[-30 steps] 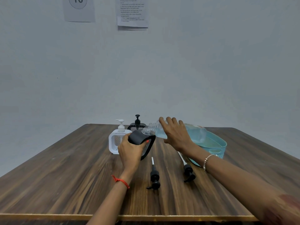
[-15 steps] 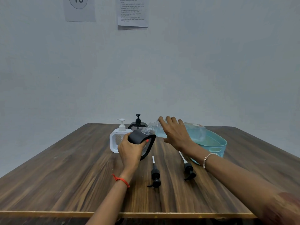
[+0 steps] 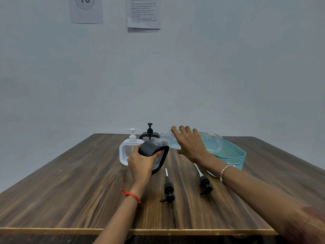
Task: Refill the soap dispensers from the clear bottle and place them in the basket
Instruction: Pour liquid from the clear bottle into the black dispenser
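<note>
My left hand [image 3: 141, 162] grips a black-framed soap dispenser [image 3: 161, 158], tilted to the right, its pump off. My right hand [image 3: 190, 145] holds the clear bottle [image 3: 210, 141] of pale blue liquid on its side, with the neck [image 3: 159, 140] resting at the dispenser's opening. Two black pump heads [image 3: 168, 190] [image 3: 204, 184] lie loose on the table in front. A white dispenser [image 3: 127, 149] and a second black dispenser [image 3: 149, 133] stand upright behind my left hand, pumps on. The teal basket [image 3: 234, 158] sits at the right, behind my right forearm.
The wooden table [image 3: 70, 191] reaches to a light front edge near me and ends at a grey wall behind. Two paper sheets [image 3: 144, 13] hang high on the wall.
Both hands hold almost the same pose. The bottle's rear end has lifted slightly; the view has shifted a little.
</note>
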`<state>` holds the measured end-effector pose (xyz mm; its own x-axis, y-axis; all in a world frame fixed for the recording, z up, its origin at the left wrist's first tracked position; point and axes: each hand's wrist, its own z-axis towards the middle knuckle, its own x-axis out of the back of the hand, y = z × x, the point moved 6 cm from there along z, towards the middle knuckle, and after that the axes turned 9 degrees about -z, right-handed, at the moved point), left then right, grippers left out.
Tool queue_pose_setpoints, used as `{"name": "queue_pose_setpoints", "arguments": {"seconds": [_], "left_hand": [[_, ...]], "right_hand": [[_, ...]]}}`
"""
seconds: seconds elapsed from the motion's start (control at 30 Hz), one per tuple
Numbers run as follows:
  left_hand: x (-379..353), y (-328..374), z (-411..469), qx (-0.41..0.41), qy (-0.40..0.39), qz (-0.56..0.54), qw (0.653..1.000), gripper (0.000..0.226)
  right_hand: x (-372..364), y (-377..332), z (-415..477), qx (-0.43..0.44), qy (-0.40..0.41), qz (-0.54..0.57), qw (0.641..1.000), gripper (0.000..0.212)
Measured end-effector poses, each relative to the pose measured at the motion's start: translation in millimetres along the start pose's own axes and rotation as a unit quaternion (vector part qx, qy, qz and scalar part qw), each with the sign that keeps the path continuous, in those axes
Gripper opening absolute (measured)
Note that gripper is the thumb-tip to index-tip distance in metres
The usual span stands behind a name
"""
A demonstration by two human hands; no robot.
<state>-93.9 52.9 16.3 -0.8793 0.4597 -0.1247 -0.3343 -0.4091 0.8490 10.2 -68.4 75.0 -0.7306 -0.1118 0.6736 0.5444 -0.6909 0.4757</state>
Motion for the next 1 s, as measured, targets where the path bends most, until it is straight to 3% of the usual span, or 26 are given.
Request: {"name": "queue_pose_setpoints", "arguments": {"seconds": [1.0], "left_hand": [[7.6,-14.5,1.8,0.005,-0.004,0.002,1.0,0.057]], "right_hand": [[3.1,-9.5,-3.1,0.009,-0.013,0.003,1.0,0.074]]}}
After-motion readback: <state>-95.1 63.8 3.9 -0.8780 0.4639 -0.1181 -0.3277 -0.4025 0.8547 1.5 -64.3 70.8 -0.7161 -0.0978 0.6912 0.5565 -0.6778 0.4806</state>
